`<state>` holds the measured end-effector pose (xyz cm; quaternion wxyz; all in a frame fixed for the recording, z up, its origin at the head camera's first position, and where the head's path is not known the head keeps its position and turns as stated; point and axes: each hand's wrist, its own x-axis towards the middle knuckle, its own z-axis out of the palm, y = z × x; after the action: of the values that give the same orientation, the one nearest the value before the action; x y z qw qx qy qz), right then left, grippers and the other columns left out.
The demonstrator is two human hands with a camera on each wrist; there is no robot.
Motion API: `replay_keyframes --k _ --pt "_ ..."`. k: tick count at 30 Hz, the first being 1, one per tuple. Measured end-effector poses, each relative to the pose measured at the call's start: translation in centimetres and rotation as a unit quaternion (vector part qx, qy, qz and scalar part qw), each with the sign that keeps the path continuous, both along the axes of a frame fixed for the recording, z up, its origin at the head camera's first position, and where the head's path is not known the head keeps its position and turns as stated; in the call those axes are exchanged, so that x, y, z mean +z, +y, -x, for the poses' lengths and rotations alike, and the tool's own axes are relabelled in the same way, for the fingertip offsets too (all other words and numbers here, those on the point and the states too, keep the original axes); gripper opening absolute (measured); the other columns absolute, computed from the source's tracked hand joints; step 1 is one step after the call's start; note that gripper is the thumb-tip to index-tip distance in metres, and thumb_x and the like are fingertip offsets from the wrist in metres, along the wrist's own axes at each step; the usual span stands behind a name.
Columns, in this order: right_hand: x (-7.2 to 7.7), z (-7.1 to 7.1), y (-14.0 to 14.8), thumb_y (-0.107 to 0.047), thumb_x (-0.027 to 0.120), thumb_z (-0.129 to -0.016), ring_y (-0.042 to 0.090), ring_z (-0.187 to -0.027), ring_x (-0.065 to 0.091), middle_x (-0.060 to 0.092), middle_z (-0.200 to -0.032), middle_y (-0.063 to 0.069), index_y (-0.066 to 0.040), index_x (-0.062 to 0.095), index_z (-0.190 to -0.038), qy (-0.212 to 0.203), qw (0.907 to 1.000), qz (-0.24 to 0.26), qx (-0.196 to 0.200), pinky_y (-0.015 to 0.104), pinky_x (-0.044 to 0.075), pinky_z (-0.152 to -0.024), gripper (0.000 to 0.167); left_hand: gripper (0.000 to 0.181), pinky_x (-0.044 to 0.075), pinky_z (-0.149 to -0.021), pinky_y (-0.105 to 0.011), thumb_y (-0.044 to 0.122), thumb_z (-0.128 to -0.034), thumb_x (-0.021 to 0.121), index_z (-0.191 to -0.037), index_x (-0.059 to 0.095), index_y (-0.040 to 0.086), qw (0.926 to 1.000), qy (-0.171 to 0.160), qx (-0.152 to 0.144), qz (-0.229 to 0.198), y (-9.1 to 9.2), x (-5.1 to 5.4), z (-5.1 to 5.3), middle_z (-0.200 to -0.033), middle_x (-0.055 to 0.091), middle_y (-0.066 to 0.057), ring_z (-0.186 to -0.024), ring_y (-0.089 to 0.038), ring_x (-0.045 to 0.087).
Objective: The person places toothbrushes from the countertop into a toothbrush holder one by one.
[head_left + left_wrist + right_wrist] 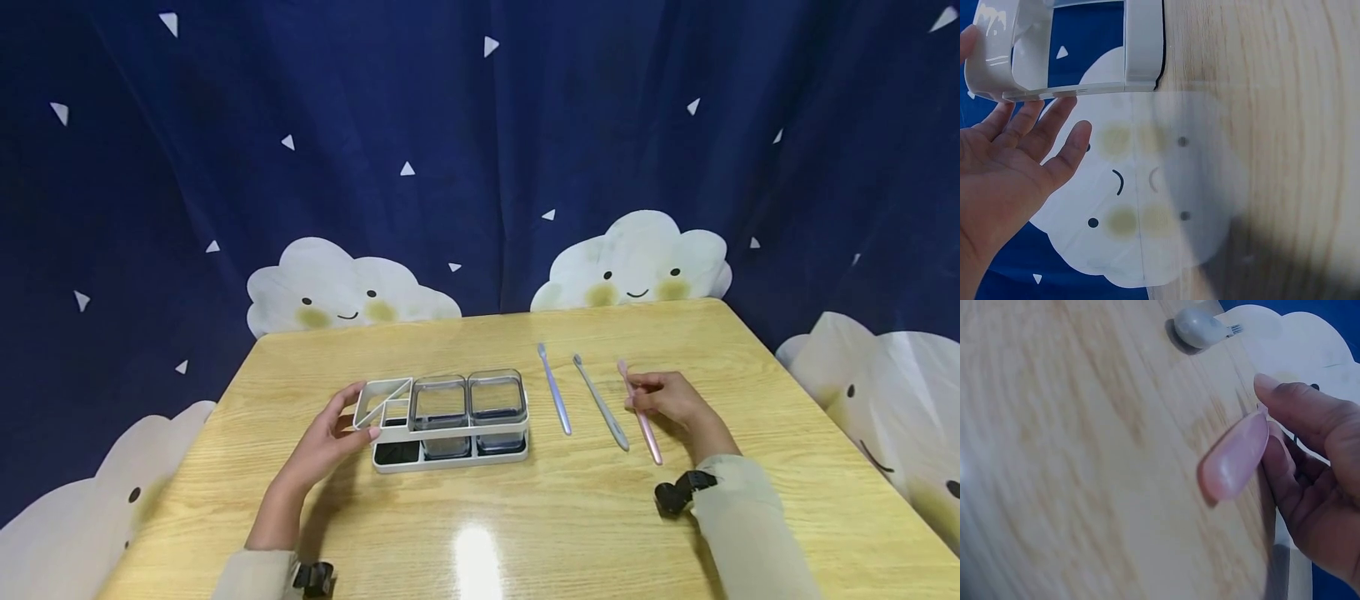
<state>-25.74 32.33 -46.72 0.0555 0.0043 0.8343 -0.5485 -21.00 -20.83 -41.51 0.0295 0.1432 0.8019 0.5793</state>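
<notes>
A white toothbrush holder (453, 434) with two clear square cups, a left cup (439, 404) and a right cup (497, 398), stands left of the table's middle. My left hand (327, 437) holds its left end between thumb and fingers; the left wrist view shows the fingers against the holder's edge (1144, 44). On the right, my right hand (670, 403) pinches a pink toothbrush (648, 435) near its head. The brush's rounded handle end (1232, 465) points toward the right wrist camera, and the handle appears to lie on or just above the table.
Left of the pink one, a grey toothbrush (602, 406) and a blue-purple toothbrush (556, 392) lie on the wooden table (585, 517). A dark blue curtain (480, 167) with white clouds hangs behind and beside the table.
</notes>
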Motion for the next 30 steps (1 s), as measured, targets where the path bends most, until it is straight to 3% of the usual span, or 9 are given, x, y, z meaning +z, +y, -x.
replay_keyframes --k 4,26,30 --pt "0.2 0.1 -0.2 -0.006 0.074 -0.077 0.02 -0.079 0.053 0.056 -0.092 0.015 0.011 0.049 -0.127 0.012 0.9994 -0.033 -0.007 0.026 0.049 -0.065 0.058 0.07 0.046 -0.082 -0.031 0.013 -0.0833 0.07 -0.142 0.032 0.011 1.0 0.003 0.002 0.001 -0.1 0.1 0.0 -0.14 0.033 -0.019 -0.112 -0.037 0.049" --pt "0.8 -0.7 -1.7 0.004 0.069 -0.076 0.014 -0.07 0.056 0.06 -0.086 0.015 0.015 0.047 -0.125 0.023 0.9963 -0.052 -0.065 0.025 0.05 -0.06 0.055 0.07 0.047 -0.081 -0.03 0.012 -0.0835 0.069 -0.143 0.032 0.012 0.9999 -0.003 -0.002 -0.011 0.0 0.0 -0.1 -0.14 0.034 -0.018 -0.112 -0.038 0.049" --pt "1.2 -0.8 -2.1 0.0 0.07 -0.075 0.016 -0.069 0.057 0.063 -0.085 0.013 0.012 0.051 -0.123 0.02 0.9919 -0.094 -0.082 0.026 0.048 -0.061 0.054 0.071 0.047 -0.082 -0.031 0.013 -0.0834 0.07 -0.143 0.031 0.011 1.0 -0.001 -0.002 -0.007 0.0 0.1 0.0 -0.14 0.034 -0.018 -0.112 -0.037 0.049"
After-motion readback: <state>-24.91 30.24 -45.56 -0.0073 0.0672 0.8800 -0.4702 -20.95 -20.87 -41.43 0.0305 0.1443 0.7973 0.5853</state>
